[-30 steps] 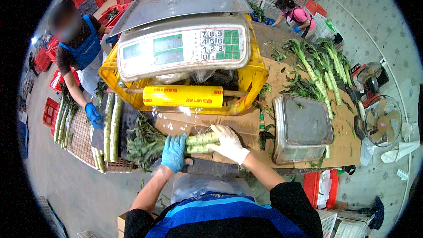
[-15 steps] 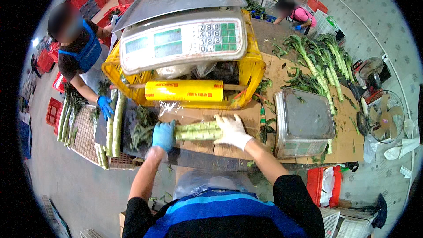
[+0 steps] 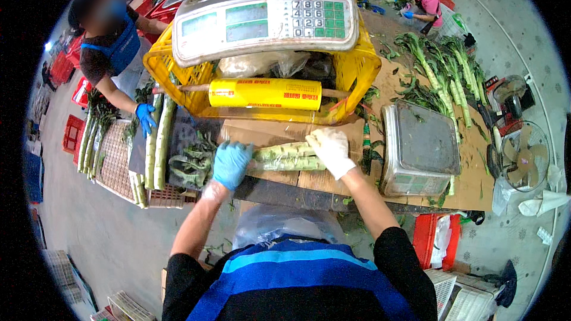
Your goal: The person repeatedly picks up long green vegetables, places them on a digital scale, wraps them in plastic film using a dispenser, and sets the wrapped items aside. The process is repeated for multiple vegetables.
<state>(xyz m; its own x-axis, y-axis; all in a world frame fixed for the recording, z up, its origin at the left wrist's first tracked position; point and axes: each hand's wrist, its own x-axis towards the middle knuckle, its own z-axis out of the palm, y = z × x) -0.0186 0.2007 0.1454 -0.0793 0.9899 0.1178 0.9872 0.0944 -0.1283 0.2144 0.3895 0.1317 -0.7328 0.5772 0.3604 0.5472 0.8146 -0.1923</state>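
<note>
The left hand [image 3: 232,165] is wrapped around the celtuce bundle [image 3: 285,158] near its leaves, on the cardboard-covered counter [image 3: 279,195]; the right hand [image 3: 331,151], fingers curled, touches the stem ends, its grip unclear.

Your own body from above: two gloves that don't match, black sleeves and a blue apron.
On your left hand [image 3: 232,165] is a thin light-blue glove [image 3: 231,172], creased and ending at the wrist; on your right hand [image 3: 331,150] is a white glove [image 3: 338,157], also wrist-length. Behind each grip, your forearm is bare up to a loose black sleeve, the left sleeve [image 3: 185,282] and right sleeve [image 3: 405,270] both plain. Centred between and behind the two grips, your deep-blue apron [image 3: 297,273] carries a paler blue band [image 3: 303,257] across it, with black cloth [image 3: 309,303] nearest you. Clear, wrinkled plastic [image 3: 285,223] shows beyond the apron, closer to your grip.
</note>
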